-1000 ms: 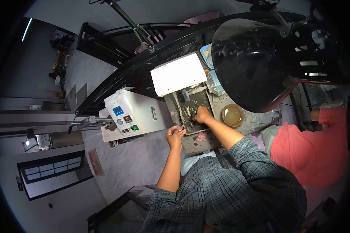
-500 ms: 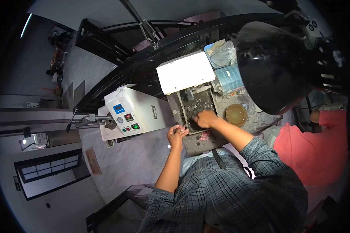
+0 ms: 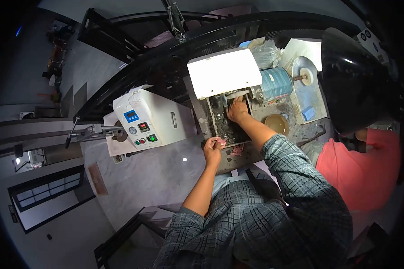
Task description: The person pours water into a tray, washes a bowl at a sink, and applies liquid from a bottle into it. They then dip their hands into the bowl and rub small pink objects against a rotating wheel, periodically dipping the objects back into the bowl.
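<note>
My left hand is closed in a pinch on a small pink piece that looks like a denture, at the front left edge of the grimy tray. My right hand reaches into the tray, close under the white hood. Its fingertips are at the pale polishing wheel on the motor's shaft; whether they grip anything is hidden. Another pink piece lies on the bench edge between my forearms.
The blue motor carries a second white wheel on its right. A round bowl stands beside my right forearm. At left is a white machine with a control panel. A person in a red shirt is at right, behind a black lamp shade.
My right hand has moved up from the front of the tray to the wheel under the hood. The left hand still holds the pink piece. The view has shifted, showing the second wheel.
</note>
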Motion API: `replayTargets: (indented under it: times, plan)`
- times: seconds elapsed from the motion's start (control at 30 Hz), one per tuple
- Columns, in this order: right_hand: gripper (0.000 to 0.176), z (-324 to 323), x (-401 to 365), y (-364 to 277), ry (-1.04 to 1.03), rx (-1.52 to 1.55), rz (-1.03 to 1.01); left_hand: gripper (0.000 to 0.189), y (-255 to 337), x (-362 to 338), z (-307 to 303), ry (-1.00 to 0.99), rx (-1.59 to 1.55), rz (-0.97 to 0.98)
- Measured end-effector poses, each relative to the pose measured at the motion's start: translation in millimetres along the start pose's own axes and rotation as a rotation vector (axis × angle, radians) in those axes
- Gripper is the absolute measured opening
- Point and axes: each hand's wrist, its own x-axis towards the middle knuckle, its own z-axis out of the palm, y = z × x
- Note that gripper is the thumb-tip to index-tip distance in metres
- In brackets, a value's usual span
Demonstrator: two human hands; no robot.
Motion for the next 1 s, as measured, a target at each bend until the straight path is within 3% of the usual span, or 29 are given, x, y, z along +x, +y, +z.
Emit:
replayTargets:
  times: [0.17,0.23,0.3,0.47,0.57,0.6,0.7,0.73,0.77,0.83,0.87,0.9,0.97,1.0]
  plan:
    - [0.061,16,-41,-4,-0.03,0.098,0.018,0.012,2,-3,-2,-0.061,-0.051,-0.004]
    - [0.064,46,-61,-9,0.111,0.117,0.049,0.012,4,-1,-2,-0.047,-0.039,-0.006]
    - [0.065,38,-86,-15,0.025,0.118,0.013,0.013,3,-2,-2,-0.047,-0.026,0.004]
    - [0.04,51,-93,-31,0.027,0.173,-0.025,0.012,3,-1,-1,-0.01,-0.064,0.018]
    - [0.028,49,-85,-31,0.089,0.415,-0.052,0.012,2,0,1,0.022,-0.057,0.027]
    - [0.027,47,-79,-31,0.066,0.524,0.038,0.012,1,0,1,0.031,-0.065,0.026]
    - [0.037,20,-72,-9,-0.095,0.854,0.125,0.014,1,-1,1,0.021,-0.099,0.011]
    - [0.048,19,-68,-9,0.057,0.86,0.223,0.016,1,-1,0,0.017,-0.097,0.005]
    - [0.05,17,-63,-2,0.08,0.935,0.217,0.016,1,0,0,0.025,-0.098,0.009]
    - [0.052,12,-59,8,0.263,0.983,0.055,0.017,-1,0,0,0.033,-0.071,0.008]
    - [0.056,10,-61,11,0.291,0.837,-0.091,0.016,-3,-1,0,0.037,-0.091,0.005]
    - [0.056,8,-62,13,0.282,0.838,-0.098,0.016,-4,0,0,0.047,-0.091,0.001]
    - [0.059,0,-63,14,0.074,0.562,-0.364,0.015,-5,2,-2,0.026,-0.086,0.004]
    - [0.061,-7,-61,17,-0.03,0.533,-0.389,0.015,-6,2,-3,0.026,-0.099,0.008]
